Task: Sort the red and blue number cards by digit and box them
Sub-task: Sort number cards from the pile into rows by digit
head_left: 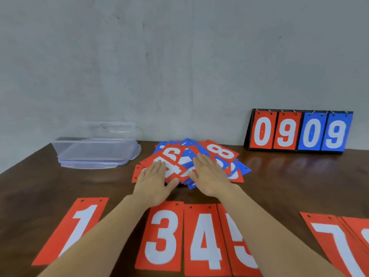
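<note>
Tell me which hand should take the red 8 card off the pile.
Right hand, likely: the red 8 card lies just beyond its fingertips; the left hand rests on the card pile farther away.

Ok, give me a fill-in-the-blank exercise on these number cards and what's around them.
1. The left hand and right hand lie flat on a mixed pile of red and ____ cards.
2. The scoreboard at the back right reads ____.
3. In the near row, the card between the 3 card and the 5 card shows ____.
4. The clear box stands to the pile's ____.
Missing words: blue; 0909; 4; left.
</note>
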Available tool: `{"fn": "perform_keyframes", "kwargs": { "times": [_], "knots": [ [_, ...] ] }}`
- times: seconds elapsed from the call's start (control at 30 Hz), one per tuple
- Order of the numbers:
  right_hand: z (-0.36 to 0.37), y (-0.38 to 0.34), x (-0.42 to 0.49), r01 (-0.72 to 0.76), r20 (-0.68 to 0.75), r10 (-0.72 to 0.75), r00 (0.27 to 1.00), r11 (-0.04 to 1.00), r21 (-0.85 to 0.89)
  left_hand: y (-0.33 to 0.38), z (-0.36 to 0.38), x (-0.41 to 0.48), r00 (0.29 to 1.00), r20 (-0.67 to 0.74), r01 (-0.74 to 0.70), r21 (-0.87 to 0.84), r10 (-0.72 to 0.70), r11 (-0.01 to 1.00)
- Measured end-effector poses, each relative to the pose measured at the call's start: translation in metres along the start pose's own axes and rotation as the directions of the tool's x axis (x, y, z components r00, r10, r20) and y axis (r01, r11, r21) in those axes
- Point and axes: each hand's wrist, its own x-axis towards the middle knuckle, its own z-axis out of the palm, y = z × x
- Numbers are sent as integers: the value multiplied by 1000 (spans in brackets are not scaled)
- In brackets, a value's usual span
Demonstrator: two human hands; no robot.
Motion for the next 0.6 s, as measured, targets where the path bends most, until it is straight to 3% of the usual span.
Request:
{"fn": "perform_keyframes", "kwargs": {
  "times": [0.2,0.5,0.6],
  "knots": [
    [7,-12,33,41,107,-34,994,997,-65,-7,13,16,998,10,-65,8,65,998],
    [0,39,-14,28,71,-23,997,998,-61,-24,1,4,951,47,-304,-57,306,951],
    [-6,43,-16,10,44,-5,999,994,-111,-34,-10,4,950,37,-306,-67,309,950]
  ]
}}
